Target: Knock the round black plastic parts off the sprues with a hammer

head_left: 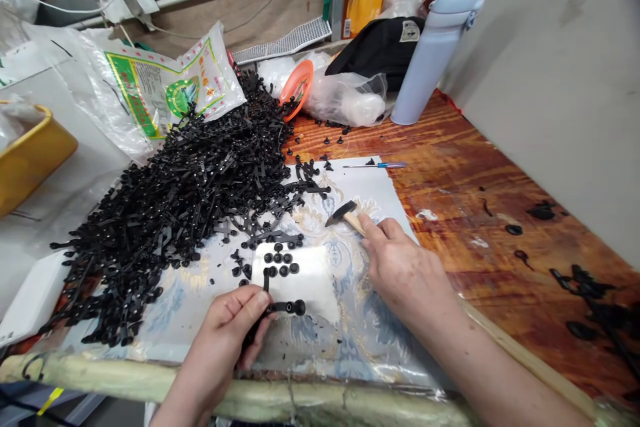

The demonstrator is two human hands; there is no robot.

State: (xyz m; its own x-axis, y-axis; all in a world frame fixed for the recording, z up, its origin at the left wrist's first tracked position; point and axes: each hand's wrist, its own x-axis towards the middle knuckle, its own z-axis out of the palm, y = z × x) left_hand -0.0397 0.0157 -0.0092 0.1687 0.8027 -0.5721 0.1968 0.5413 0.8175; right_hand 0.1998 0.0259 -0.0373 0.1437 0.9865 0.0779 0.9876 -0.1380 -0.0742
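Observation:
Between the thumb and fingers of my left hand [240,317] are black plastic strap-like parts; one part [286,307] with a round end juts out to the right and another points upward. My right hand [400,263] is closed around the wooden handle of a small hammer [344,212], whose dark head is lifted toward the left. Several round black caps [284,270] stand in rows on a white pad [315,280], just above my left hand. Other black parts lie close to the pad's upper left edge.
A large heap of black plastic parts [200,180] covers the left side. A screwdriver [385,165] lies at the sheet's far edge. Behind stand a pale blue bottle [433,53], a black cap [380,47], plastic bags and an orange dish [298,88]. Loose black pieces [590,293] lie at right.

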